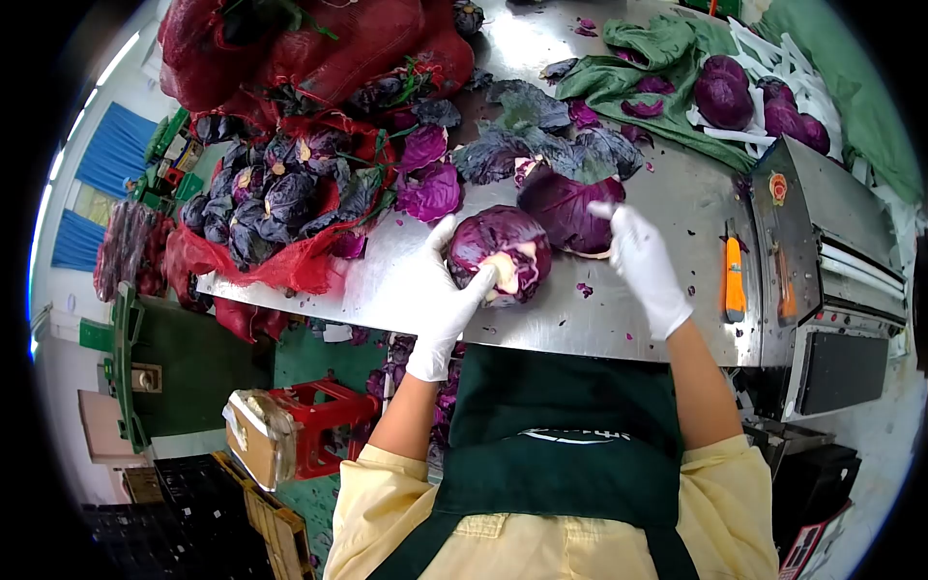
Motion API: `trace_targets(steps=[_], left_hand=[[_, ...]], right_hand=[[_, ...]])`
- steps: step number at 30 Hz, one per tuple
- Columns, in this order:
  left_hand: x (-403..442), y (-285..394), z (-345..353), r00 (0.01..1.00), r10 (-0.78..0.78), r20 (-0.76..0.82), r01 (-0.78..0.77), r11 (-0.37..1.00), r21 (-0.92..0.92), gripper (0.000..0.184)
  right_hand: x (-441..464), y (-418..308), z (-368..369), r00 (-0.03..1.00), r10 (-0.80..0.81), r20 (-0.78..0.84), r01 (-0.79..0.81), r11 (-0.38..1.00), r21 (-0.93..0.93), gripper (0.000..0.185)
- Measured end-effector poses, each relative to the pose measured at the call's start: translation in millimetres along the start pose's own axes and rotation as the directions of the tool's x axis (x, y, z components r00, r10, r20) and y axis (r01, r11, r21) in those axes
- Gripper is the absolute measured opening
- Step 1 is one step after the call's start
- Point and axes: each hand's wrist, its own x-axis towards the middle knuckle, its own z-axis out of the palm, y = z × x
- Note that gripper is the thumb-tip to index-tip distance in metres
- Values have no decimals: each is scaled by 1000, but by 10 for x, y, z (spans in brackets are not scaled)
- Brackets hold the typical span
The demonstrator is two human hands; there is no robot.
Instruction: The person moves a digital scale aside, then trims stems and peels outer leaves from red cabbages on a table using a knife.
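Observation:
A red cabbage head (498, 253) sits on the steel table near its front edge, its pale cut stem facing me. My left hand (447, 302), in a white glove, grips it from the left, with the thumb by the stem. My gloved right hand (646, 266) is at the right edge of a large purple cabbage leaf (568, 215). One digit lies over that leaf and the others are partly hidden; the hand appears closed on it. Loose dark outer leaves (522, 145) lie just behind, with purple leaves (428, 190) to the left.
An orange utility knife (734, 280) lies at the right, beside a metal machine (841, 242). Red mesh sacks (319, 58) and a pile of unpeeled cabbages (275, 188) occupy the left. Peeled cabbages (725, 95) rest at the back right by green cloth (643, 72). A red stool (329, 416) stands below.

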Motion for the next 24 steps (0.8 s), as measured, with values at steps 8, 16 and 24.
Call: trace_targets(steps=[8,16,24], left_hand=[[65,74,87,987,98,131,-125,968,217,82],[163,95,32,974,130,184,-182,934,306,81],[64,78,58,983,136,121,-169,931,324,82]], right_hand=[[-15,83,496,920,-391,-29,375,899,-225,44],[9,134,534,784,-620,-20,544,703,-459,52],[448,41,451,916,-363,-171,217,806,-551,33]])
